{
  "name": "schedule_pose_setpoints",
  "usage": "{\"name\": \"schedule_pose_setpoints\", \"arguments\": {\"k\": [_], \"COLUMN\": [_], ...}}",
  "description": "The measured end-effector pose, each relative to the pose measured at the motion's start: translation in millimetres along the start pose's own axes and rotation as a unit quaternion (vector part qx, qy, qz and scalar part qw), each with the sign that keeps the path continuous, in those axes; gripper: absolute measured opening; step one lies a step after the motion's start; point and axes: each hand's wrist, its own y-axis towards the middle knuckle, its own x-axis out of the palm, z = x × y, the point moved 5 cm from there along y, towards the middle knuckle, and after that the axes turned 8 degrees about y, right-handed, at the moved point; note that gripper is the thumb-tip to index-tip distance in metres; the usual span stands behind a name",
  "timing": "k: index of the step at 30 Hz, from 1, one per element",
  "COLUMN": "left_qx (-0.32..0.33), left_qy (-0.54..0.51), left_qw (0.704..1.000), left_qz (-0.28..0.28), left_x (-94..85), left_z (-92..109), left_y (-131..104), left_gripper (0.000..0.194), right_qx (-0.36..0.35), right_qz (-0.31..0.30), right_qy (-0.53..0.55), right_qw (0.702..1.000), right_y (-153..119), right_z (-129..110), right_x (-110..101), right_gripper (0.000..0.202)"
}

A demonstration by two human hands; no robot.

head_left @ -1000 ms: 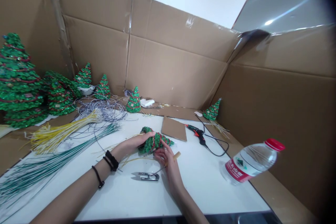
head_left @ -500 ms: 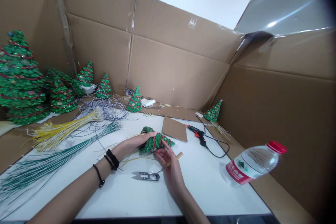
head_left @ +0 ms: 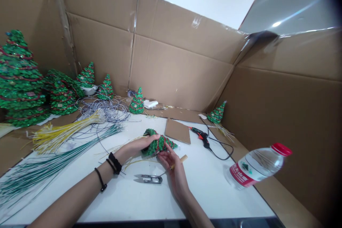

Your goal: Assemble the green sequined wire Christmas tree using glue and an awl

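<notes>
A small green Christmas tree point(head_left: 153, 146) with red garland lies on its side above the white tabletop, its tip toward the right. My left hand point(head_left: 140, 144) grips it near the wide base, thumb along its upper side. Fingertips of my right hand point(head_left: 172, 164) touch the tree's near side toward the tip. Tucked in that same hand is a wooden-handled awl point(head_left: 183, 158), whose thin metal shaft points down and left. Just below lie silver thread snips point(head_left: 148, 179), blades to the left. Pale yellow strands point(head_left: 133, 164) trail beneath the tree.
A cardboard square point(head_left: 178, 131) and a glue gun point(head_left: 202, 138) with its cord lie beyond my hands. At right stands a water bottle point(head_left: 256, 167). Bundles of yellow ties point(head_left: 64, 131) and green ties point(head_left: 58, 165) spread at left, near several finished trees point(head_left: 20, 78) and tangled wire point(head_left: 107, 108).
</notes>
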Motion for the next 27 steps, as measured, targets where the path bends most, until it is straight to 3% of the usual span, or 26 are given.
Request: {"name": "schedule_pose_setpoints", "arguments": {"k": [27], "left_qx": [0.018], "left_qy": [-0.012], "left_qw": [1.000], "left_qz": [-0.017], "left_x": [1.3], "left_z": [-0.6], "left_y": [0.8], "left_gripper": [0.048], "right_qx": [-0.013], "right_qz": [0.006], "right_qy": [-0.012], "right_qw": [1.000], "right_y": [-2.4], "right_z": [-2.6], "right_x": [0.2], "right_gripper": [0.050]}}
